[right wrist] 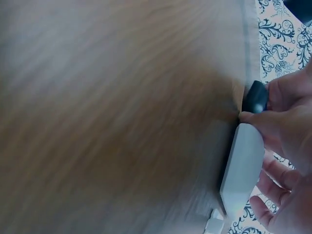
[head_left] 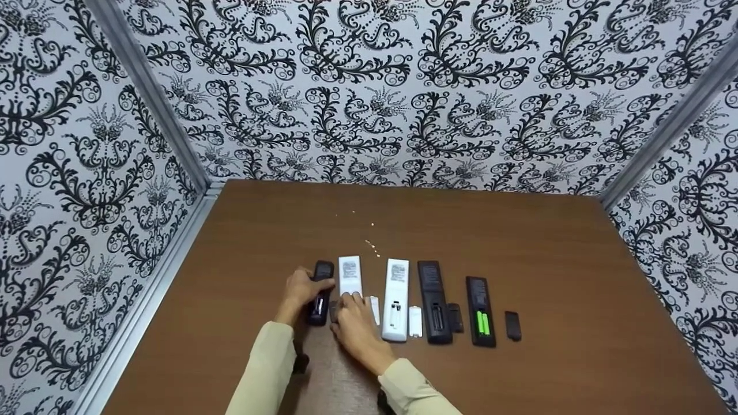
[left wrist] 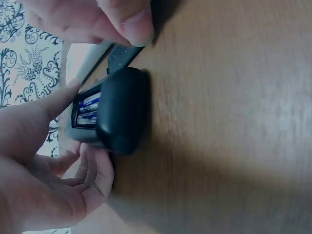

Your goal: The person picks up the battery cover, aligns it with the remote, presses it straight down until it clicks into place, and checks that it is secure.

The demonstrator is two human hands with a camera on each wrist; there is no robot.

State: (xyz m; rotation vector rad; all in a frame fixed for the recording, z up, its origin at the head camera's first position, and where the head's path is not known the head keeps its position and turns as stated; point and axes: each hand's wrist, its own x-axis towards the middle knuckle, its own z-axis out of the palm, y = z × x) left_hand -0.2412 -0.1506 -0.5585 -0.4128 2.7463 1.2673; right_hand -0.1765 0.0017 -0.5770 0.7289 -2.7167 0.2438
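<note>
My left hand (head_left: pixel 301 288) grips the leftmost black remote control (head_left: pixel 317 310), its thumb on one side and the other fingers on the opposite side. The remote lies back up; blue-and-silver batteries (left wrist: pixel 88 108) show in its uncovered compartment. Just to the right, my right hand (head_left: pixel 356 323) pinches a small black battery cover (left wrist: pixel 121 57) at its end, thumb lowest; the fingers partly hide it. Beside and partly under those fingers lies a white remote control (head_left: pixel 349 271), its lower part hidden in the head view.
Rightward lie a white battery cover (head_left: pixel 374 310), another white remote (head_left: pixel 395 288) with its cover (head_left: pixel 415 321), a black remote (head_left: pixel 431 288) with its cover (head_left: pixel 455 318), and a black remote (head_left: pixel 478 291) holding green batteries (head_left: pixel 483 323), with its cover (head_left: pixel 512 326). Patterned walls enclose the table (head_left: pixel 277 219).
</note>
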